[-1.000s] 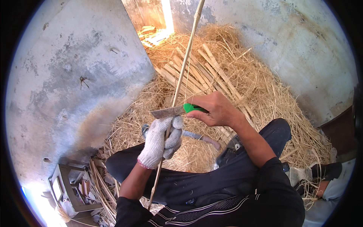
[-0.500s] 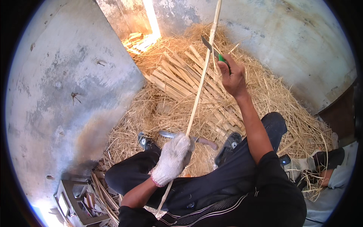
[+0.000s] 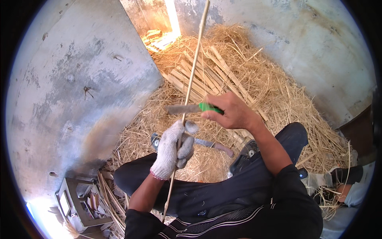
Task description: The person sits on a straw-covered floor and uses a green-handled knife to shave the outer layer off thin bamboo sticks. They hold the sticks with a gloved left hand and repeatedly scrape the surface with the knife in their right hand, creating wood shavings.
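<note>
We see a small, rough workshop [image 3: 187,165]. We can tell by the old, stained wall [image 3: 314,55], the pile of split sticks [image 3: 229,76], the big heap of shavings [image 3: 280,97] and the long knife [image 3: 223,149].

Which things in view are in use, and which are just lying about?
In use:
- long pale strip, in the gloved left hand
- green-handled knife, in the bare right hand

Lying about:
- second knife, brown-handled
- pile of split strips
- loose shavings
- grey frame, lower left
</note>
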The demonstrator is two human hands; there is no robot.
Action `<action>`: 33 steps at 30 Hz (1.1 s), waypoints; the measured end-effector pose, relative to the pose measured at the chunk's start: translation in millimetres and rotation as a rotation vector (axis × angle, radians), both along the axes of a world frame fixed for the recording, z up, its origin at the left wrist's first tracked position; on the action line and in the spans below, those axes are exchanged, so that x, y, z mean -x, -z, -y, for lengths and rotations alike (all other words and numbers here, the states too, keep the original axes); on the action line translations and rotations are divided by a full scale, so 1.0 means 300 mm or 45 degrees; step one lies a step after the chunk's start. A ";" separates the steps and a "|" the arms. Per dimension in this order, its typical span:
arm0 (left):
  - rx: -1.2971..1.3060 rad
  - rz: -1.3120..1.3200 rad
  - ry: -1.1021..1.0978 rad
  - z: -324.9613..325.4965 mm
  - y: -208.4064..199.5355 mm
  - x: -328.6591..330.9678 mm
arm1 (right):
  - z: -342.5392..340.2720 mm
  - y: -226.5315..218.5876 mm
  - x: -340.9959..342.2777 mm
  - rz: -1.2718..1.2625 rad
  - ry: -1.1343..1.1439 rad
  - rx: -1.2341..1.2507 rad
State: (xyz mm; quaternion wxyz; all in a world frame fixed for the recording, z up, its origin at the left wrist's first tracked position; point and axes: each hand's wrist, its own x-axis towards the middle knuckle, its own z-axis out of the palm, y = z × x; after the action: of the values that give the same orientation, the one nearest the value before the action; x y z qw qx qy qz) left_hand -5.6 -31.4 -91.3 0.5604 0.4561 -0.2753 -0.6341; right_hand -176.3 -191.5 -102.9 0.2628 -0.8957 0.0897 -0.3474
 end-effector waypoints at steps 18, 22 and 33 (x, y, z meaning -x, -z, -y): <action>0.212 1.136 0.230 -0.042 0.180 0.053 | 0.292 0.147 0.129 0.470 0.655 0.220; 0.611 1.568 0.217 -0.021 0.264 0.049 | 0.271 0.140 0.124 0.528 -0.221 -0.958; 0.095 -0.143 0.217 0.010 0.059 0.030 | 0.075 0.048 0.064 0.089 0.026 -0.182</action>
State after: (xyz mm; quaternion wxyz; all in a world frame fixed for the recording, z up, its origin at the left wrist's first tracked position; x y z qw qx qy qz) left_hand -14.4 -34.5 -109.0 0.5355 0.3736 -0.3046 -0.6935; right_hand -195.5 -213.9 -117.2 0.3255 -0.8610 0.1141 -0.3737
